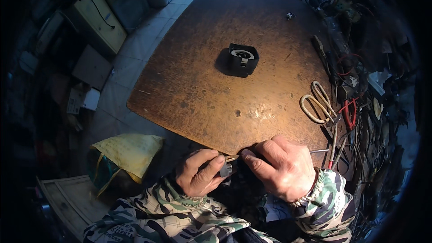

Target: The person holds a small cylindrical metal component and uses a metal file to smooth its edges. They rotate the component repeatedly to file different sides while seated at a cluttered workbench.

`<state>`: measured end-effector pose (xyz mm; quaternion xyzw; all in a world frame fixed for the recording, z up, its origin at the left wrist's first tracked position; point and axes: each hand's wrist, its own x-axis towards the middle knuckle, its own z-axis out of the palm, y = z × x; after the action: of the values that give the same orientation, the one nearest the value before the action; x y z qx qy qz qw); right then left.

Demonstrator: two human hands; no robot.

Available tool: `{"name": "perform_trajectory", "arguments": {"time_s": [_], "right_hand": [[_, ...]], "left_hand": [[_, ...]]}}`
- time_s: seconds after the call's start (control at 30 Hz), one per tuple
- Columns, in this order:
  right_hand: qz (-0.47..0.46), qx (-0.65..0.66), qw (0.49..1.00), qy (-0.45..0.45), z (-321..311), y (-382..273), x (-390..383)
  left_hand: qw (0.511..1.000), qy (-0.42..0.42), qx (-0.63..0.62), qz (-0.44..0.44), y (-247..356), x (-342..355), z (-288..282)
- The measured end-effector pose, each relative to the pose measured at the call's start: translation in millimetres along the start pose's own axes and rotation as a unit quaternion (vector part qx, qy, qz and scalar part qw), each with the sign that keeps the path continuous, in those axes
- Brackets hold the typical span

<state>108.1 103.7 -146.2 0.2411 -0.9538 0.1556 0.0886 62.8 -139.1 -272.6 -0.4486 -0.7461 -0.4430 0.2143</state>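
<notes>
At the near edge of the table, my left hand (198, 172) pinches a small dark grey block (226, 169) between thumb and fingers. A narrow brass-coloured piece (231, 157) sits at the top of this block. Close to its right, my right hand (282, 166) is closed, thumb against the fingers, its tip near the brass piece. What the right fingers grip is hidden. A thin metal rod (319, 151) shows beyond the right knuckles; I cannot tell whether it is held. Farther up the table stands a black square housing (243, 60) with a pale ring inside.
Scissors (318, 103) with pale looped handles and red-handled pliers (349, 113) lie at the right of the wooden table (193, 85). Tangled tools and wires crowd that side. At the lower left is a yellow cloth (128, 153) over a bin-like container. Cabinets stand at the far left.
</notes>
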Motion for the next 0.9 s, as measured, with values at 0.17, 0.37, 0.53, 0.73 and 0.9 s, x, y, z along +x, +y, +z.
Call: {"name": "perform_trajectory", "arguments": {"time_s": [0.17, 0.37, 0.53, 0.73, 0.9], "right_hand": [[-0.002, -0.051, 0.998, -0.042, -13, -13, 13], [-0.042, 0.000, 0.999, -0.018, 0, 5, 11], [-0.061, 0.054, 0.996, -0.019, 0, 24, 13], [-0.081, 0.036, 0.995, -0.035, -6, 22, 22], [-0.087, 0.048, 0.995, -0.031, 0, 23, 21]], "left_hand": [[1.000, -0.009, -0.002, -0.007, 0, -5, -3], [1.000, 0.008, -0.006, -0.006, 1, 0, 0], [1.000, 0.004, -0.010, 0.008, -2, 3, 1], [0.998, -0.063, -0.022, 0.016, -3, 8, -17], [0.998, -0.050, -0.025, 0.012, -2, 6, -14]]}}
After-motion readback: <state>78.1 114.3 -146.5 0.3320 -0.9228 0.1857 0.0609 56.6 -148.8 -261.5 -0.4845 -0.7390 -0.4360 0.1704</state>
